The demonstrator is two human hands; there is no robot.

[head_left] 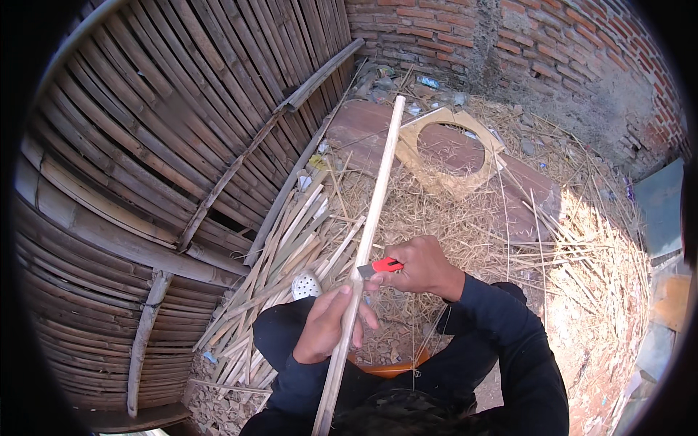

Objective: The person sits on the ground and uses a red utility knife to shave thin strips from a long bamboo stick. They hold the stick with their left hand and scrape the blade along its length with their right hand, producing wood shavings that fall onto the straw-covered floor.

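A long pale bamboo strip slants from the lower middle up toward the back wall. My left hand is closed around it from the left, near my lap, with some fingertips showing on its right side. In my right hand is a utility knife with a red handle. Its grey blade lies against the strip just above my left hand, and my right fingers reach the strip beneath the blade.
Split bamboo strips lie piled at my left, by a slatted bamboo wall. Shavings litter the ground. A wooden board with a round hole lies ahead, before a brick wall. A white perforated shoe shows near my left knee.
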